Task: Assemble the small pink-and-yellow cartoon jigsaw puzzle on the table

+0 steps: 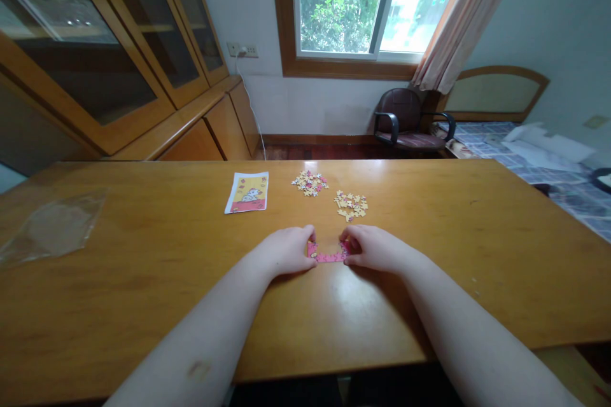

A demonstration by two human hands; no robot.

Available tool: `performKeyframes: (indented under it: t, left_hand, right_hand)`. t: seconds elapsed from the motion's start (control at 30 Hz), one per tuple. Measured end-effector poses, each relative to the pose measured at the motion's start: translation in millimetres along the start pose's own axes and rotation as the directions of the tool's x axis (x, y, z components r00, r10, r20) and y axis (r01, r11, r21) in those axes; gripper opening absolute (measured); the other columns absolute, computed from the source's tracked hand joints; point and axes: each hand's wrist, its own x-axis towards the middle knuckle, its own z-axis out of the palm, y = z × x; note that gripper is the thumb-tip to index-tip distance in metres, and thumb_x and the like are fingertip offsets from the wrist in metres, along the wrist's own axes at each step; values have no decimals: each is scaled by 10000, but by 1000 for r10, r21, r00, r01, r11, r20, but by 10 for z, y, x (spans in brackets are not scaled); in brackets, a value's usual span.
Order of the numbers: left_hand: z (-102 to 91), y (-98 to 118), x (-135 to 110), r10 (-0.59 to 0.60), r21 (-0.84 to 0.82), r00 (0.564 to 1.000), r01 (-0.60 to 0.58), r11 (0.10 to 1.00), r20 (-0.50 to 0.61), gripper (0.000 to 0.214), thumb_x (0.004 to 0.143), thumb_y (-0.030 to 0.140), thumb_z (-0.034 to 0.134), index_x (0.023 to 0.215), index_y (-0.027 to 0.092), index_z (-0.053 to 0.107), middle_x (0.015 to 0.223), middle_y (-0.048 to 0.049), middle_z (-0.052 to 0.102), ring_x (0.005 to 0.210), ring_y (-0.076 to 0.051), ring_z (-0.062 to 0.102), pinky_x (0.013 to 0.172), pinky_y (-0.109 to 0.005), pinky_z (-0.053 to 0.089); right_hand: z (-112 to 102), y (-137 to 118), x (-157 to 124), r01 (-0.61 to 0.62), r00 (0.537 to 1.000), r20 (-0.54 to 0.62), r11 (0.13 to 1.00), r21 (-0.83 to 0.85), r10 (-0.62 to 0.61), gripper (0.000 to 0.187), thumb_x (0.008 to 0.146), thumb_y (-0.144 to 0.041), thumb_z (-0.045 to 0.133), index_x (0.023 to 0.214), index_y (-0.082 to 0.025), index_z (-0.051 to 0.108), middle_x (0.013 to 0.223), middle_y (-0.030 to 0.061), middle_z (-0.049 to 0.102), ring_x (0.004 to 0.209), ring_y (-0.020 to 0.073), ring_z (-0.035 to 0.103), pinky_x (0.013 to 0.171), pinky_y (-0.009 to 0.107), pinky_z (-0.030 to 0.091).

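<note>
A partly joined pink puzzle (330,258) lies flat on the worktop (143,311), about midway between its left and right edges and between its far and near edges. Its pieces form a row running parallel to the near edge, with a short side rising at each end toward the far edge. The left hand (290,249) is at the puzzle's left end, its grip pinching that side between the thumb and fingers. The right hand (377,248) does the same at the right end, its fingers curled and partly hiding the pieces there.

Beyond the hands, a mixed pile of loose pieces (310,183) sits near the far edge. A second cluster of pieces (351,205), mostly pale, lies just beside it, closer to the right edge and a little nearer. A picture card (248,193) with a white animal on yellow and pink rests near the far edge, toward the far left corner. A clear plastic bag (57,226) lies flat by the left edge.
</note>
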Motion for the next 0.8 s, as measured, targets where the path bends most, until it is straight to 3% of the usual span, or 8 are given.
performKeyframes:
  t: [0.67,0.8]
  left_hand:
    - [9,-12,-3,50,-61,999,-49,997,19,325,663,378,639,955,249,578,835,-23,676,714,-220,629,538,-282,367]
    - [9,-31,22,56,-75,998,-56,996,-4,350,684,449,647,955,242,570,834,-25,673,717,-218,620,553,-280,367]
  right_hand:
    - [-22,-69,-42,14,1000,24,999,31,-14,369,681,-348,727,1009,-218,621,859,17,667,732,164,589,622,246,406]
    - [-24,56,35,-15,989,-149,1000,-24,11,235,808,-301,607,1009,-183,640,987,74,658,886,189,606,802,286,445]
